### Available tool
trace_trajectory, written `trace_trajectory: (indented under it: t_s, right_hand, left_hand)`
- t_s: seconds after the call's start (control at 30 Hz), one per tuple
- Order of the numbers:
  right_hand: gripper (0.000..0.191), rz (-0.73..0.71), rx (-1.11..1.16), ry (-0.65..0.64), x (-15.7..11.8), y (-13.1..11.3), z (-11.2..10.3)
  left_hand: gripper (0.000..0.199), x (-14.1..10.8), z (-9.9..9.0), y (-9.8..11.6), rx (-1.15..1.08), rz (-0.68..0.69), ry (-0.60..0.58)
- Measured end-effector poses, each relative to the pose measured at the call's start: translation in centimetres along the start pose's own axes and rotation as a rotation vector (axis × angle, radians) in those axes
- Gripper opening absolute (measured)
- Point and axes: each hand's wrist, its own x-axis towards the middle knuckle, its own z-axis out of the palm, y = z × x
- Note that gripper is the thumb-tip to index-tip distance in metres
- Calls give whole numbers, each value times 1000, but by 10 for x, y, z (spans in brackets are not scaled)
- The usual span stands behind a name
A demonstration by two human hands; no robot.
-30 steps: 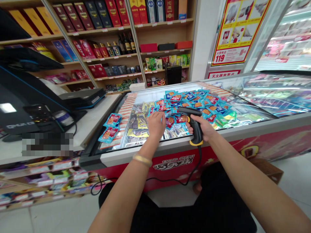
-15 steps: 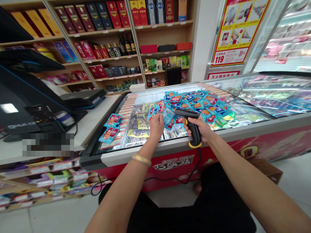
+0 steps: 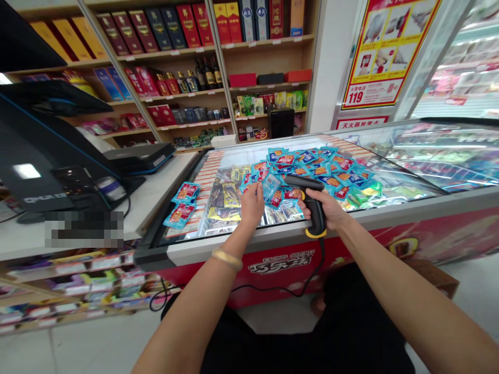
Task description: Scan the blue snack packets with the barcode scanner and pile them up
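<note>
My left hand (image 3: 252,204) pinches a small blue snack packet (image 3: 271,186), its pale printed back turned up. My right hand (image 3: 325,208) is wrapped round the handle of a black and yellow barcode scanner (image 3: 306,183), whose head points left at the packet. Beneath and behind both hands, a pile of blue and red snack packets (image 3: 322,169) is spread on the freezer's glass lid. Two more packets (image 3: 180,214) lie apart on the lid's left end. A black cable hangs from the scanner's handle.
The chest freezer (image 3: 234,240) runs across the front. To the left, a counter (image 3: 150,195) bears a dark checkout terminal (image 3: 42,156). Behind stand shelves (image 3: 175,52) of boxes and bottles. A cardboard box (image 3: 434,278) sits on the floor at right.
The view has shifted slightly, so the scene appears a little further right. Both hands keep their holds on the packet and the scanner.
</note>
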Motion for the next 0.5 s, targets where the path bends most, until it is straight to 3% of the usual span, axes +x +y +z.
trace_trajectory:
  t_s: [0.1, 0.27, 0.37, 0.5]
  right_hand:
    - [27, 23, 20, -24, 7, 6, 12]
    - [26, 95, 67, -142, 29, 27, 56]
    - [26, 140, 100, -194, 39, 39, 81]
    - [25, 171, 96, -219, 45, 46, 96]
  left_hand:
    - [35, 1, -31, -17, 84, 32, 85]
    - [42, 1, -114, -67, 400, -16, 146]
    - [44, -8, -149, -95, 603, -71, 3]
    - [50, -21, -158, -118, 784, -216, -285]
